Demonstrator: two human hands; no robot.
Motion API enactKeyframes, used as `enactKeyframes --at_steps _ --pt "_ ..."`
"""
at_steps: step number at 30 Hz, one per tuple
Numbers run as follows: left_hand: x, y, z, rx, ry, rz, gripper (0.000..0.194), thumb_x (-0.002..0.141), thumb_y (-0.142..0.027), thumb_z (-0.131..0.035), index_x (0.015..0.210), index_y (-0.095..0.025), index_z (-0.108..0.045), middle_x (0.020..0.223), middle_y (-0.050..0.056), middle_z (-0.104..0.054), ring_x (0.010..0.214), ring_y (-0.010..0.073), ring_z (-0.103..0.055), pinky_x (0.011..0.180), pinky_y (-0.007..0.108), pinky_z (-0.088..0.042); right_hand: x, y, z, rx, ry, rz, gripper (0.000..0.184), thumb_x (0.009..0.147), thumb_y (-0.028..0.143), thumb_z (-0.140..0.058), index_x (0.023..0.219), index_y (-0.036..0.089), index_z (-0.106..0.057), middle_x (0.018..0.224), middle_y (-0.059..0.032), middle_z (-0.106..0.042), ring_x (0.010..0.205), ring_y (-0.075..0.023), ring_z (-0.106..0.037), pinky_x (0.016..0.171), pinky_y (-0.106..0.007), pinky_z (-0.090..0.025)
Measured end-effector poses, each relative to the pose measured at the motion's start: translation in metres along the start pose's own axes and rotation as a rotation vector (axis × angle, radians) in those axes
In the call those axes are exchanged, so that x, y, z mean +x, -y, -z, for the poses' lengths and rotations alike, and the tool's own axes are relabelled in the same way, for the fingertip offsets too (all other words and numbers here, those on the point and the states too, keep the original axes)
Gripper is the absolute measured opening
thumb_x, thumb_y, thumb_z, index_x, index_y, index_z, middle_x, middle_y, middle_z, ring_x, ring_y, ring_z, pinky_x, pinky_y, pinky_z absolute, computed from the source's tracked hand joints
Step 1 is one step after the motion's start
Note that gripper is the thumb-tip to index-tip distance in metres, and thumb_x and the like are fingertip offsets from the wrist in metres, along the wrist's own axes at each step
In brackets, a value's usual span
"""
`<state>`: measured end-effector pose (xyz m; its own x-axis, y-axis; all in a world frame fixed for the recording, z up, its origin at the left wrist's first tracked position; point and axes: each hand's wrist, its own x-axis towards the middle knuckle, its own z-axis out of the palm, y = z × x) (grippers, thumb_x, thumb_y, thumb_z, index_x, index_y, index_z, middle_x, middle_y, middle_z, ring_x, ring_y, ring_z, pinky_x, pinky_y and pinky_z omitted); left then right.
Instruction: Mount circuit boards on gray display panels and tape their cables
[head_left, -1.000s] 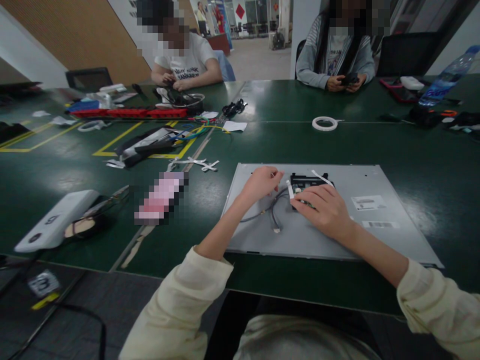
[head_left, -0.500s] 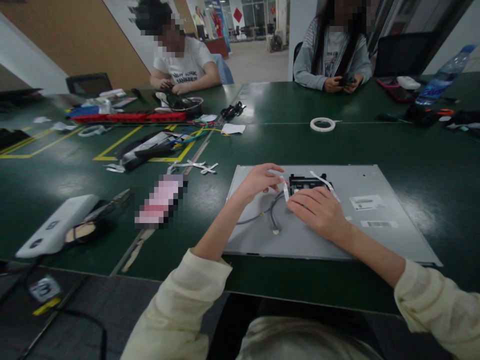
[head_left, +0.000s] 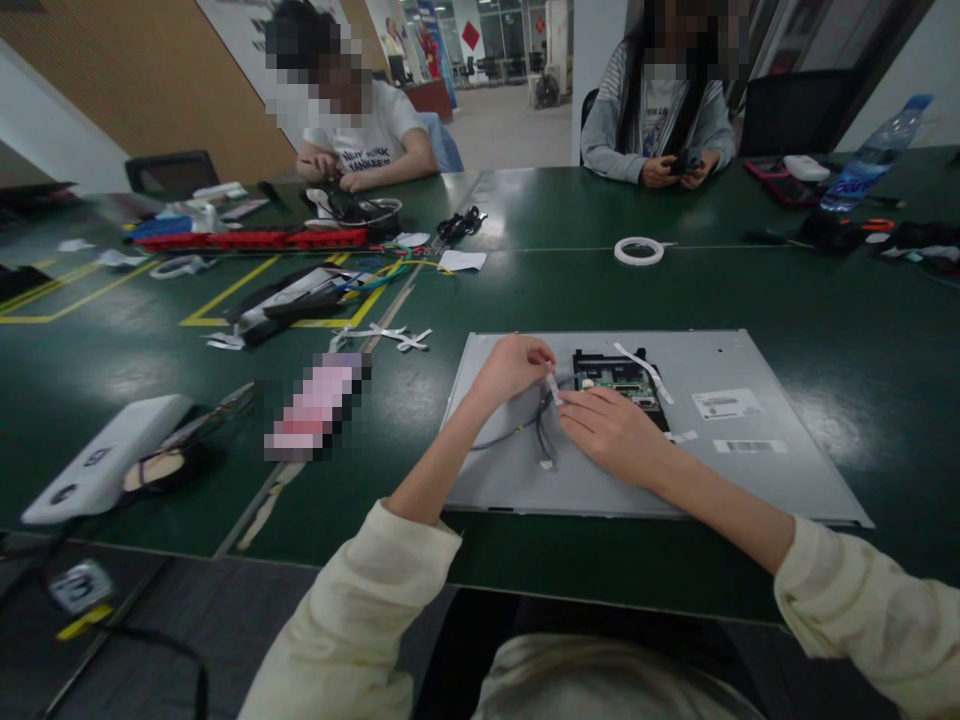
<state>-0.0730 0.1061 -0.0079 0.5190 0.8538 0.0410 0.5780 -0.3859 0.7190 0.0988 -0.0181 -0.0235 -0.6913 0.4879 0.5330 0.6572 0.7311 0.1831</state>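
Note:
A flat grey metal panel [head_left: 712, 490] lies on the green table before me. Between my left hand [head_left: 517, 372] and my right hand [head_left: 611, 432] is a short strip of white tape [head_left: 553, 388], pinched at its upper end by the left fingers and at its lower end by the right. Grey cables [head_left: 541, 435] run over the panel beneath the strip, ending in a small white connector [head_left: 546, 463]. Beyond my right hand sits a black-framed circuit board [head_left: 615, 375], partly covered by it. Another white tape strip [head_left: 643, 370] crosses the frame's corner.
A roll of white tape [head_left: 639, 251] lies farther back. To the left are a phone [head_left: 311, 410], a white power bank [head_left: 112, 455], tape scraps [head_left: 390, 333] and a black pouch [head_left: 292, 300]. Two people sit across the table; a water bottle [head_left: 874, 155] stands at the far right.
My left fingers have closed on the upper end of the tape strip. Both hands and the strip have shifted slightly left, uncovering more of the circuit board.

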Motion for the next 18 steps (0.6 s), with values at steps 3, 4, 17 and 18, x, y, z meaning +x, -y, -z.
enactKeyframes --at_steps 3,4,17,18 --pt "0.000 -0.001 -0.001 0.054 -0.009 -0.033 0.015 0.070 -0.015 -0.059 0.080 -0.014 -0.070 0.074 0.005 -0.070 0.071 0.0153 -0.066 0.064 0.022 -0.049 0.000 0.001 -0.002 0.011 0.035 0.002 0.018 0.088 0.007 -0.048 0.093 0.007 -0.066 0.106 -0.0134 -0.064 0.113 -0.0235 -0.052 0.092 -0.037 -0.043" --pt "-0.001 -0.002 -0.002 0.069 -0.014 -0.045 0.014 0.071 -0.015 -0.059 0.080 -0.014 -0.070 0.074 0.005 -0.070 0.071 0.0152 -0.066 0.064 0.023 -0.049 0.000 0.001 -0.003 0.020 0.041 -0.005 0.018 0.088 0.008 -0.048 0.092 0.007 -0.066 0.105 -0.0137 -0.064 0.113 -0.0235 -0.052 0.092 -0.037 -0.043" --pt "-0.006 -0.014 -0.003 0.425 0.022 -0.303 0.022 0.082 -0.018 -0.051 0.094 -0.019 -0.069 0.091 0.005 -0.071 0.081 0.0165 -0.064 0.074 0.025 -0.044 0.001 0.001 -0.005 0.073 0.100 -0.057 0.016 0.089 0.008 -0.046 0.093 0.010 -0.062 0.105 -0.0145 -0.062 0.111 -0.0217 -0.053 0.097 -0.038 -0.043" --pt "-0.006 -0.013 -0.003 0.458 0.019 -0.322 0.022 0.083 -0.019 -0.051 0.095 -0.019 -0.069 0.092 0.005 -0.071 0.082 0.0174 -0.064 0.075 0.026 -0.043 0.001 0.001 -0.006 0.071 0.105 -0.063 0.017 0.090 0.008 -0.045 0.094 0.010 -0.062 0.107 -0.0147 -0.062 0.112 -0.0219 -0.053 0.097 -0.039 -0.042"
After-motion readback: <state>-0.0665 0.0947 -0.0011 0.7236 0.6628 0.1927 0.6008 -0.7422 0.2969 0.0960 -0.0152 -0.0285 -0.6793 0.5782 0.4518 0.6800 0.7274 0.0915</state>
